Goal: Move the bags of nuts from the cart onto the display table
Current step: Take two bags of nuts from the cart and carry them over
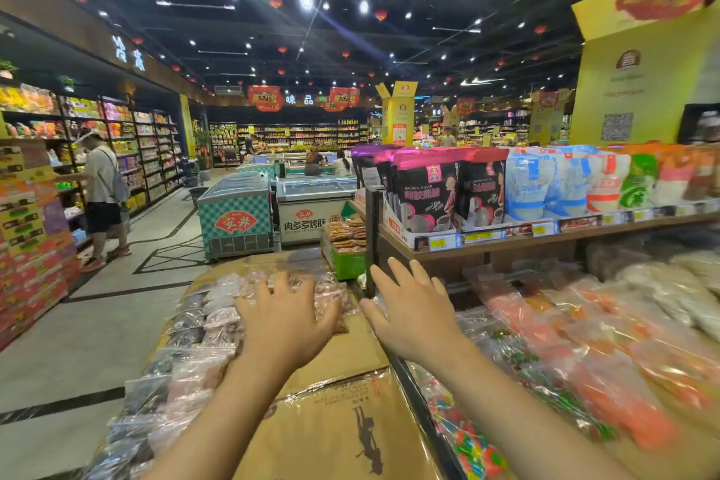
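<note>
Hands reach forward over the cart. Left hand (286,314) spreads its fingers down onto clear bags of nuts (218,318) lying in rows on flattened cardboard (343,421) atop the cart; whether its grip has closed on a bag cannot be told. Right hand (411,310) hovers with fingers apart and straight, holding nothing, above the edge between cart and display table (545,242). Blurred bags of colourful sweets (565,355) cover the table's lower level; upright pouches (428,187) stand on its upper shelf.
</note>
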### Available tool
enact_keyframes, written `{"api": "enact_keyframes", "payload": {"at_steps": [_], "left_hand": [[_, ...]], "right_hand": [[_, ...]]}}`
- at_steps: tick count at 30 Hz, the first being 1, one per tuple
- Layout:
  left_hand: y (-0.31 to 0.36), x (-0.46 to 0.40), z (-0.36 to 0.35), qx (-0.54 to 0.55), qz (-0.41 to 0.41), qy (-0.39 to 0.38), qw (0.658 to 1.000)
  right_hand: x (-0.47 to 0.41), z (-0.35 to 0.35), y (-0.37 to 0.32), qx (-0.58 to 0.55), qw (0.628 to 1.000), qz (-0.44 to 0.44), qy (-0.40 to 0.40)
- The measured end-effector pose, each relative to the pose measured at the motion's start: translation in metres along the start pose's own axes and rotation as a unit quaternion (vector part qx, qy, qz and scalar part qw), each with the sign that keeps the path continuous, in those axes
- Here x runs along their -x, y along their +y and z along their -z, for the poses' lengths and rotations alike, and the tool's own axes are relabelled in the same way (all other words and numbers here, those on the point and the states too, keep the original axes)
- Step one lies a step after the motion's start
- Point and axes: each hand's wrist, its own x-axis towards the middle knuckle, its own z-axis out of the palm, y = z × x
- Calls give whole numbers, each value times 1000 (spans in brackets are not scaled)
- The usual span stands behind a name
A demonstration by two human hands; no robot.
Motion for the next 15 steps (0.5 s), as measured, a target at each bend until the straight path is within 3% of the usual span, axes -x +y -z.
{"api": "enact_keyframes", "payload": {"at_steps": [15], "left_hand": [[178,49,-87,32,-197,-63,978]], "right_hand": [[135,-16,176,20,983,-178,-32]]}}
